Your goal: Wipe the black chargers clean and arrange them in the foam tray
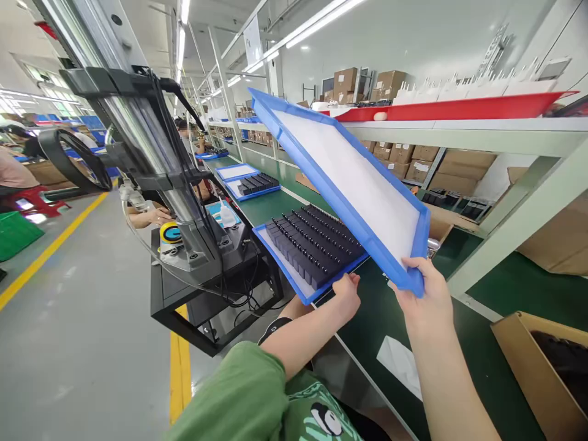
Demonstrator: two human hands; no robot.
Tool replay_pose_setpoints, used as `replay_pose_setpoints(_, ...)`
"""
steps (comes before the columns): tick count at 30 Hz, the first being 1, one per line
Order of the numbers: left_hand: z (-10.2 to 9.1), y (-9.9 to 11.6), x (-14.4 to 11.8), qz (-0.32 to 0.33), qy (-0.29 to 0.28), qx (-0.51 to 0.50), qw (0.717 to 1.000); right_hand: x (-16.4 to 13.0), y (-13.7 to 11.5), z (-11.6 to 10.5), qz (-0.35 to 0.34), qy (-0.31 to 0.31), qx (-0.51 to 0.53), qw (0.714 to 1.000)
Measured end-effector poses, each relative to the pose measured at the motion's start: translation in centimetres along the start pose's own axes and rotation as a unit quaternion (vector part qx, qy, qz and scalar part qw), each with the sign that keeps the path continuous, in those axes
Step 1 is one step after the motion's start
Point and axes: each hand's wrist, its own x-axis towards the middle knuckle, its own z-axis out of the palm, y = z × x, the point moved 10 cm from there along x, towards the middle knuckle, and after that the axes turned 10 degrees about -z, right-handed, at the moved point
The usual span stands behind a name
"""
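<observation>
Head view, right hand: the right hand point(420, 300) is closed on the near corner of an empty blue tray point(349, 177) with a white liner, holding it tilted above the table point(367, 318).
Head view, left hand: the left hand point(345, 295) has its fingers curled against the near edge of a second blue tray point(294, 278); a full grip cannot be confirmed.
Second tray: lies flat on the green table, filled with rows of small black parts point(312, 242), partly beneath the raised tray.
Surroundings: a black machine stand point(202, 257) stands to the left of the trays; a red tray point(459, 109) rests on the upper shelf; an open cardboard box point(533, 361) sits at the right; further blue trays point(250, 184) lie farther along the table.
Other persons: a co-worker's hand point(158, 215) shows beyond the machine.
</observation>
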Motion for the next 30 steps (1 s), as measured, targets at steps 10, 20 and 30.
replay_pose_setpoints(10,-2.7,30.7,3.5,0.153,-0.077,0.337,0.926,5.1,-0.1,1.4,-0.065,0.015,-0.104,0.992)
replay_pose_setpoints(20,-3.2,39.8,20.6,0.189,-0.028,0.545,0.816,14.2,7.7,13.6,-0.128,-0.001,-0.205,0.970)
replay_pose_setpoints(30,-3.4,35.2,22.7,0.195,-0.107,0.444,0.868,17.0,23.6,27.2,-0.084,-0.033,-0.304,0.949)
